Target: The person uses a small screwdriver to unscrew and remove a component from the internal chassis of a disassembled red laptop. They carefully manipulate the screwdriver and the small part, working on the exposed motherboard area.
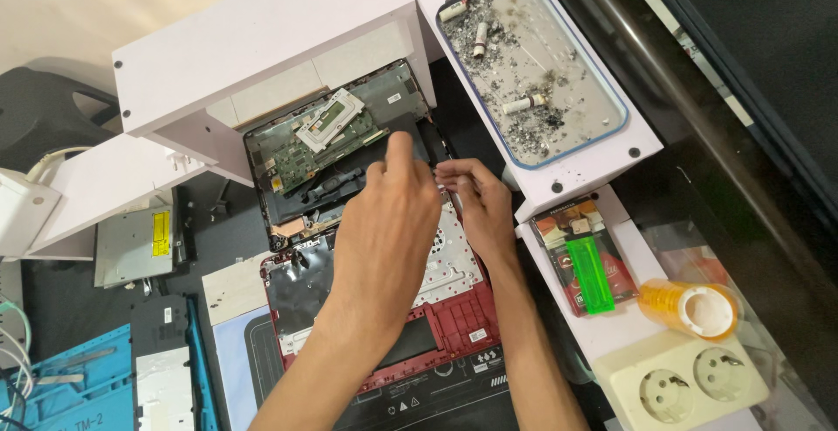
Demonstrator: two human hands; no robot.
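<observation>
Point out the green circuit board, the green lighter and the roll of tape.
green circuit board (301, 158), head view, on its bare left part.
green lighter (591, 275), head view, on the middle of its body.
roll of tape (690, 307), head view, on its amber outer side.

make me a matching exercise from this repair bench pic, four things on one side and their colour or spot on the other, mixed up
Things:
1. lighter
2. tape roll
3. double wall socket
4. ash tray

Descriptions:
a. cream, bottom right corner
b. bright green, lying on a dark red pack
c. clear with a blue rim, holds butts and ash
d. orange-yellow, just above the socket

Pairs: 1-b, 2-d, 3-a, 4-c
</observation>
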